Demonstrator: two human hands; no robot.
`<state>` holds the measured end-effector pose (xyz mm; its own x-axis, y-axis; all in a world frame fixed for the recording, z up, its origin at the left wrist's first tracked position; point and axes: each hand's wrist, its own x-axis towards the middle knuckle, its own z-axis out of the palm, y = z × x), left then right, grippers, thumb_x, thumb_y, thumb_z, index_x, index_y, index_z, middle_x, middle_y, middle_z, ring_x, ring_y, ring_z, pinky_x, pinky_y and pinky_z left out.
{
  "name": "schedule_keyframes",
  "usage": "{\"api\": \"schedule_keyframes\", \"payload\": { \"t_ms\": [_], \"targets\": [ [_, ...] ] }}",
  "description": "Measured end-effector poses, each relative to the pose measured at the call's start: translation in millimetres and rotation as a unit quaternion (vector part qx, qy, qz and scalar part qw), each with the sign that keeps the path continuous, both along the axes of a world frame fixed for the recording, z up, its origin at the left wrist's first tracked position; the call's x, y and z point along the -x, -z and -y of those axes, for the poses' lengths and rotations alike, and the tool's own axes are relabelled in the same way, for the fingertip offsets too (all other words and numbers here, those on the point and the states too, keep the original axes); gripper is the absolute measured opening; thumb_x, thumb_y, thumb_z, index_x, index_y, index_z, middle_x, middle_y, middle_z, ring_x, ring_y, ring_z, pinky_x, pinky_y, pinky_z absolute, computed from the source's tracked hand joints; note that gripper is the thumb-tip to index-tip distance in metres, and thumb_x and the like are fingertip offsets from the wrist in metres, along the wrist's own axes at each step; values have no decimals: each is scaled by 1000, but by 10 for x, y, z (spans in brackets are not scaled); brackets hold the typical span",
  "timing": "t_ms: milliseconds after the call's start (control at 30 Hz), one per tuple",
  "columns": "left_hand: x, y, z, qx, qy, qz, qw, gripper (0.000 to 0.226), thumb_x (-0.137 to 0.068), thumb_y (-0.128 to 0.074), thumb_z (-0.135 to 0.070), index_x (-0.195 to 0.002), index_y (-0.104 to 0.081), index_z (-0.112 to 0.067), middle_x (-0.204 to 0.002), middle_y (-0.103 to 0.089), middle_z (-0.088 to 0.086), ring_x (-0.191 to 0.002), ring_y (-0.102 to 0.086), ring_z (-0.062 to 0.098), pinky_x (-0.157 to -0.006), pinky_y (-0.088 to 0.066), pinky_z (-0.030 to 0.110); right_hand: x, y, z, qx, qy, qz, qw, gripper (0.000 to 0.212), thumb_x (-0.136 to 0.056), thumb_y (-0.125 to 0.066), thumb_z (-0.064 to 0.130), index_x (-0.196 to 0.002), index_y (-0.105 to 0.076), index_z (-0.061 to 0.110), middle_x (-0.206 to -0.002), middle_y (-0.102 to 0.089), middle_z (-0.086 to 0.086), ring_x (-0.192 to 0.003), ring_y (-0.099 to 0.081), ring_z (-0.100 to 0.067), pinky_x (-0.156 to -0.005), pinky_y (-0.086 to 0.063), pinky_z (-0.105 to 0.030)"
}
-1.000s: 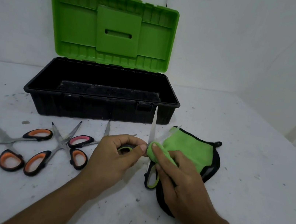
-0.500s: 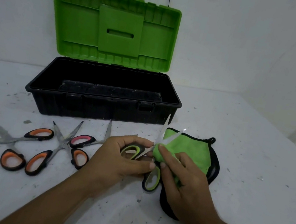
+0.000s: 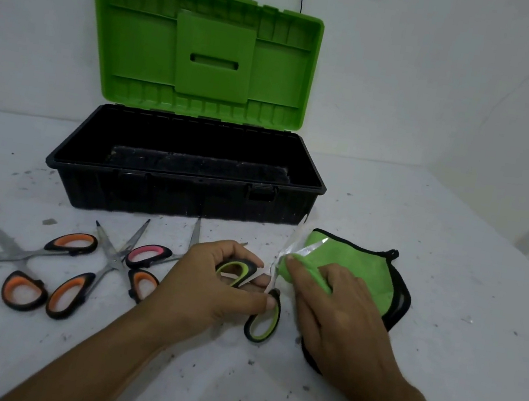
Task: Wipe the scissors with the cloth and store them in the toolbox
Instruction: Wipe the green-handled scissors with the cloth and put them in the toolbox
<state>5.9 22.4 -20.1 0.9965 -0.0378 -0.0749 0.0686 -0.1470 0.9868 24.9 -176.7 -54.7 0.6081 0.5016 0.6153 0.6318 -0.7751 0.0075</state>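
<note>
Green-handled scissors [image 3: 276,316] sit mid-bench, just in front of the toolbox's front right corner. The handles are black outside with lime-green lining. The blades are parted and point toward the far edge (both are motion-blurred, so I cannot tell their surface condition). The left hand [image 3: 208,281] grasps the handles: fingers are curled over the upper loop, and the thumb tip rests on the top of the lower loop. The right hand [image 3: 338,316] pinches a fold of the cloth [image 3: 360,267] against one blade close to the pivot, with the index finger laid along the top of the fold. The cloth is green with black edging and a small black loop at its far corner. The rest of it lies on the bench [image 3: 443,332] under and to the right of that hand. The toolbox [image 3: 186,202] stands toward the far edge; it has a black tub with a dark interior, and its green lid [image 3: 210,53] stands upright against the wall. Toward the left edge lie two orange-handled pairs, one [image 3: 19,253] outermost and one [image 3: 111,259] beside it, both with blades open. A pink-handled pair [image 3: 148,255] lies next to them, partly hidden behind the left hand. The bench surface is pale with dark specks.
</note>
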Motion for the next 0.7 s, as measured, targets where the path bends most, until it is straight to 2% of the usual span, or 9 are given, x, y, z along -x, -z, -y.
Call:
{"api": "schedule_keyframes", "payload": {
  "t_ms": [133, 200, 267, 333, 433, 533, 633, 700],
  "targets": [
    [-39, -3, -17, -39, 3, 27, 999, 37, -61, -89, -7, -90, -68, -13, -78, -78, 2, -73, -74, 18, -67, -60, 23, -5, -38, -30, 61, -18, 31, 997, 49, -85, -63, 13, -132, -50, 17, -83, -55, -9, -73, -51, -25, -63, -39, -36],
    [-40, 0, -20, -44, 6, 28, 999, 37, -61, -90, -8, -89, -67, -13, -82, -78, 6, -79, -74, 24, -73, -61, 30, -12, -42, -38, 39, -3, 35, 999, 37, -94, -55, 22, -131, -54, 17, -85, -57, -8, -78, -53, -26, -71, -41, -40],
    [-25, 8, -26, -39, 15, 31, 999, 36, -61, -89, -7, -90, -67, -12, -82, -78, 4, -76, -74, 19, -70, -60, 25, 31, -33, -82, 8, -12, 16, 1000, 37, -101, -41, 34, -127, -59, 16, -85, -57, -8, -79, -52, -24, -75, -42, -40],
    [-7, -2, -33, -40, 23, 40, 998, 36, -61, -89, -5, -90, -68, -10, -78, -76, 2, -69, -70, 9, -64, -56, 16, 66, -18, -119, 5, -50, -7, 999, 36, -101, -42, 34, -127, -59, 15, -87, -55, -10, -74, -50, -22, -63, -42, -32],
    [-18, 1, -30, -51, 26, 35, 998, 37, -61, -89, -7, -91, -67, -10, -78, -77, 2, -68, -71, 9, -63, -55, 15, 25, -38, -81, -39, -37, -41, 998, 34, -96, -50, 31, -125, -64, 19, -103, -51, -12, -70, -51, -20, -44, -46, -27],
    [-16, 25, -5, -60, 31, 27, 997, 38, -61, -90, -11, -91, -66, -14, -82, -78, -1, -74, -75, 11, -68, -59, 18, -14, -32, -34, -94, -16, -35, 995, 30, -94, -58, 26, -120, -69, 17, -106, -52, -9, -70, -51, -18, -45, -48, -29],
    [-17, 43, -12, -81, 25, 41, 996, 37, -61, -90, -13, -89, -67, -18, -80, -77, -2, -71, -73, 9, -64, -57, 16, 4, -7, -65, -50, -49, -17, 997, 31, -90, -64, 19, -119, -69, 14, -102, -59, -9, -70, -56, -20, -43, -47, -30],
    [-20, 56, -17, -94, 22, 47, 994, 35, -61, -90, -14, -87, -67, -18, -78, -76, -3, -68, -71, 9, -62, -56, 16, 21, -18, -76, -13, -62, -12, 998, 32, -86, -67, 16, -118, -70, 14, -101, -63, -10, -73, -58, -20, -47, -44, -24]
  ]
}}
